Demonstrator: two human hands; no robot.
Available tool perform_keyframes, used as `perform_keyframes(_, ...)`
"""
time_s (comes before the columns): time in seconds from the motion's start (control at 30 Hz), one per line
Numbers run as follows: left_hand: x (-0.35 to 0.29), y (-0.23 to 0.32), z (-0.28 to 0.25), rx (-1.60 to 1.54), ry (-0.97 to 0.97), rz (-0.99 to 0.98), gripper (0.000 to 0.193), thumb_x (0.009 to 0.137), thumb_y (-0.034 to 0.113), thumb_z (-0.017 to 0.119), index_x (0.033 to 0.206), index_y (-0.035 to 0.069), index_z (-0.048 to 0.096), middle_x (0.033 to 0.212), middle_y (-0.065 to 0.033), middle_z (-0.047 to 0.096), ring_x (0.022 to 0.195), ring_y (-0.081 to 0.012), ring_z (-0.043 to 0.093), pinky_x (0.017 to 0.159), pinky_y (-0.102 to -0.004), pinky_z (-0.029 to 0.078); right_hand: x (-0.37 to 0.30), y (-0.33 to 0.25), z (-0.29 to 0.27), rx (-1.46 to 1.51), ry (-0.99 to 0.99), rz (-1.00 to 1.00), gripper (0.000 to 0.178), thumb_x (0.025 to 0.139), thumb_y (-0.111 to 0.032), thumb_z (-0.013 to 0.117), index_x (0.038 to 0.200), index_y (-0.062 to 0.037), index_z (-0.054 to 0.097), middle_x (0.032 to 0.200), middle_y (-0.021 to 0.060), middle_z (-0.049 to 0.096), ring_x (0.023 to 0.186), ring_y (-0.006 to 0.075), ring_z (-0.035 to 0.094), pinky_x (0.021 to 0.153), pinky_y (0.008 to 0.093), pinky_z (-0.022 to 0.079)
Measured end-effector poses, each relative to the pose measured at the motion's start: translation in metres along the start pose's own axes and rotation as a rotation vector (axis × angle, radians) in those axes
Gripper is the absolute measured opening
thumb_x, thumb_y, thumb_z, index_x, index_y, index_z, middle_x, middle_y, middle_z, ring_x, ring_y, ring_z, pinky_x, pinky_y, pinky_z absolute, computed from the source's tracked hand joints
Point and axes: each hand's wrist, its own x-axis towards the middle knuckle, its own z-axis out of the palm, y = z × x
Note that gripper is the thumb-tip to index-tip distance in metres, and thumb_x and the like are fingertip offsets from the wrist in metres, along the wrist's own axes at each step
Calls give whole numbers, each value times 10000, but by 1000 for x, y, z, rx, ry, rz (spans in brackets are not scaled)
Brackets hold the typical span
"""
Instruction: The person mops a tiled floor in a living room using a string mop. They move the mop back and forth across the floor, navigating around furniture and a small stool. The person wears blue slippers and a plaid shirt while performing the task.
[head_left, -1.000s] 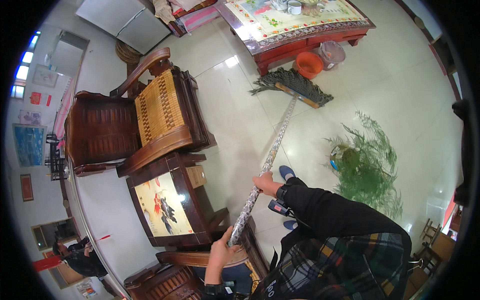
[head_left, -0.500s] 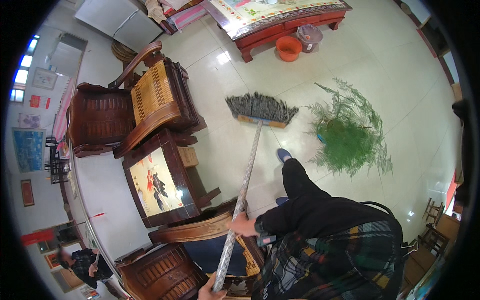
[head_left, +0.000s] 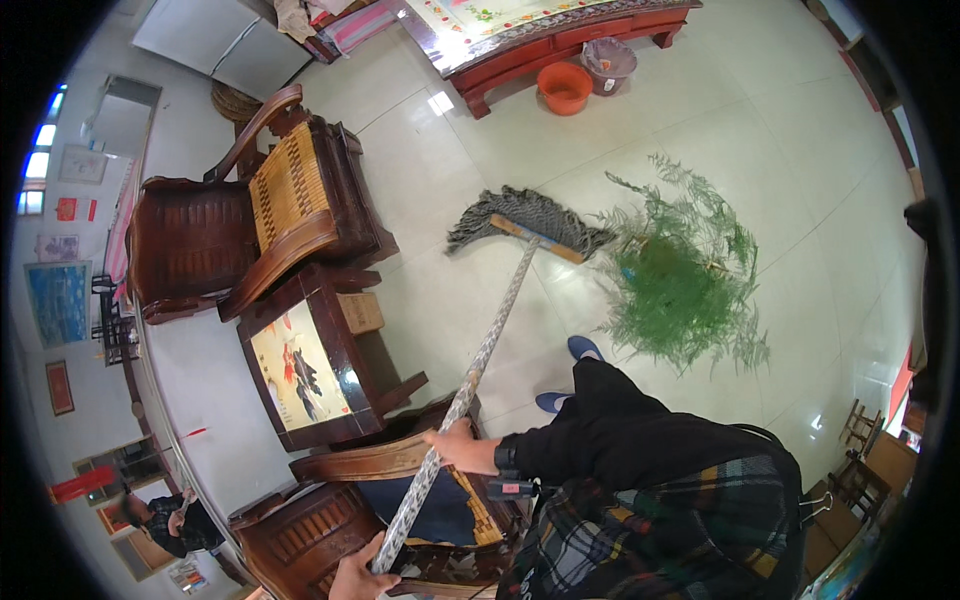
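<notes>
Mop (head_left: 540,211): drawn back from the basin (head_left: 565,90); now upper middle of frame.
Plant (head_left: 685,300): just right of it; whether touching, we cannot tell.
Left hand (head_left: 362,574): wraps the handle's (head_left: 498,325) lower end.
Right hand (head_left: 464,448): grips higher up.
Floor (head_left: 650,130): we judge our mopping has shifted nearer us.

On the floor (head_left: 415,150), the mop head (head_left: 525,212) lies between an armchair (head_left: 285,190), left, and a plant (head_left: 685,300), right.
</notes>
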Motion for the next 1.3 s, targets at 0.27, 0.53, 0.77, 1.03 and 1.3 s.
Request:
perform_keyframes(0.27, 174, 80, 49, 270, 7, 298, 758, 628, 62, 704, 1345, 99, 460, 980, -263, 617, 879, -250, 632, 817, -323, 478, 133, -125, -162, -197, 367, -316, 661, 678, -229, 723, 1118, 153, 409, 1028, 264, 597, 814, 331, 651, 629, 405, 545)
perform_keyframes(0.53, 274, 128, 179, 98, -45, 344, 726, 652, 34, 583, 1356, 139, 443, 976, -273, 620, 929, -406, 605, 832, -426, 484, 121, -224, -314, 154, 403, -342, 185, 791, 6, 530, 913, 69, 404, 745, 176, 511, 584, 294, 569, 498, 433, 523)
perform_keyframes(0.77, 213, 30, 241, 128, 135, 236, 730, 699, 83, 588, 1384, 259, 407, 848, -203, 631, 810, -382, 614, 732, -478, 486, 139, -120, -318, 84, 294, -208, 200, 786, 41, 481, 947, 96, 378, 770, 198, 495, 598, 308, 552, 521, 454, 507)
perform_keyframes(1.03, 65, -137, 346, -126, 317, 10, 730, 702, 169, 661, 1374, 321, 417, 877, -181, 636, 841, -368, 613, 757, -453, 485, 141, 99, -271, -282, 43, -58, 137, 815, -52, 484, 836, 83, 486, 756, 201, 584, 617, 309, 607, 556, 428, 515)
perform_keyframes(1.3, -54, -219, 526, -559, 441, -201, 771, 690, 192, 696, 1400, 214, 395, 999, -235, 639, 916, -373, 632, 790, -392, 504, 60, 282, -223, -1280, 54, -209, 340, 770, -264, 594, 787, 72, 549, 822, 187, 644, 769, 363, 625, 768, 386, 462)
